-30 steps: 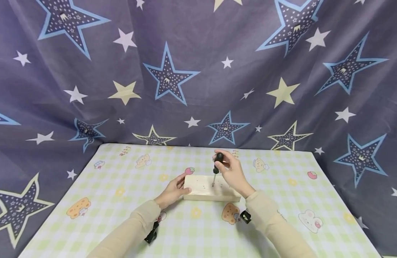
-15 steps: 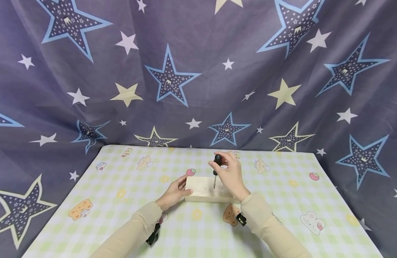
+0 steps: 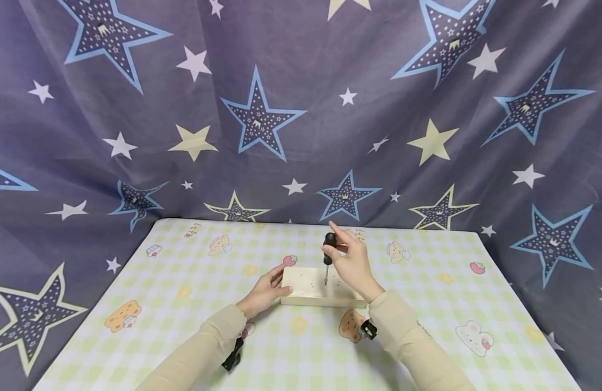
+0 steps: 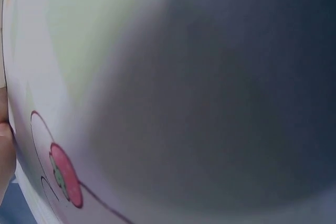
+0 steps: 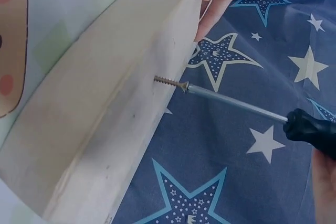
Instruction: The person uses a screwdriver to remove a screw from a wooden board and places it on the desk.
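A pale wooden block point(image 3: 303, 290) lies flat on the table with several small holes in its top. My left hand point(image 3: 263, 293) grips its left end, thumb at the near corner and fingers behind. Above the block, my right hand point(image 3: 355, 265) holds the black handle of a screwdriver point(image 3: 329, 248) between thumb and fingers, one finger pointing up. The right wrist view shows the shaft meeting the head of a screw point(image 5: 169, 82), which stands partly in the wood with its threads exposed. Only a sliver of the left hand point(image 4: 6, 156) shows in the left wrist view.
A green-and-white checked cloth point(image 3: 193, 342) with cartoon prints covers the table. Behind it hangs a dark purple curtain point(image 3: 301, 141) with stars. Black wrist cameras point(image 3: 368, 329) hang under both forearms.
The right fingers have shifted around the screwdriver handle, and one now points up. The screwdriver stands a little more upright than a second ago. The left hand and block hold still; the view shifted slightly.
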`<act>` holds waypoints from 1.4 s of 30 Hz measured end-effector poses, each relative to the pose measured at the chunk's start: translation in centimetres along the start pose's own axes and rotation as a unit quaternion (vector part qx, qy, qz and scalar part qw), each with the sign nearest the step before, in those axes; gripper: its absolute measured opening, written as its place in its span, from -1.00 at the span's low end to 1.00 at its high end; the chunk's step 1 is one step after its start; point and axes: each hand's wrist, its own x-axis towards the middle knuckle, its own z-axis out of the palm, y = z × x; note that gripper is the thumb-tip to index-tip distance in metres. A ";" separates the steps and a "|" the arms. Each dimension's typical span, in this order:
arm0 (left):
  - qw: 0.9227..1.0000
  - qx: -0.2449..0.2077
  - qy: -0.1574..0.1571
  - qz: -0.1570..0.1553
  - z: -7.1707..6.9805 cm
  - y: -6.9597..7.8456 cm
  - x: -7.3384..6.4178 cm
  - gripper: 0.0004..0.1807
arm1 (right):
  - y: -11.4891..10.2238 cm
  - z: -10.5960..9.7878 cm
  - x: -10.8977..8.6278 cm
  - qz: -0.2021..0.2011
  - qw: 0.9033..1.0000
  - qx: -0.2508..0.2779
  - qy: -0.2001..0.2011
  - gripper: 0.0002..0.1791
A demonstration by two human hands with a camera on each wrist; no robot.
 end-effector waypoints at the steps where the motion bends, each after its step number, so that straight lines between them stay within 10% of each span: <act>1: 1.000 -0.001 0.000 -0.001 0.0 0.0 0.0 -0.18 | 0.0 -0.1 0.0 0.000 1.000 0.003 -0.006 -0.41; 17: 1.000 -0.002 0.001 0.004 0.0 0.1 -0.1 -0.14 | -0.1 0.0 -0.1 0.002 0.998 0.058 -0.023 -0.62; 27: 1.000 0.004 0.002 0.002 0.0 0.2 -0.2 -0.18 | -0.2 0.6 0.1 0.108 0.994 0.001 0.026 -0.63; 35: 1.000 0.010 0.019 0.003 0.3 0.2 0.0 -0.17 | -0.1 0.0 0.2 0.108 0.994 0.003 0.025 -0.72; 42: 1.000 0.001 0.021 0.003 0.2 -0.2 0.1 -0.18 | -0.6 -0.6 0.5 0.052 0.997 -0.002 -0.056 -0.76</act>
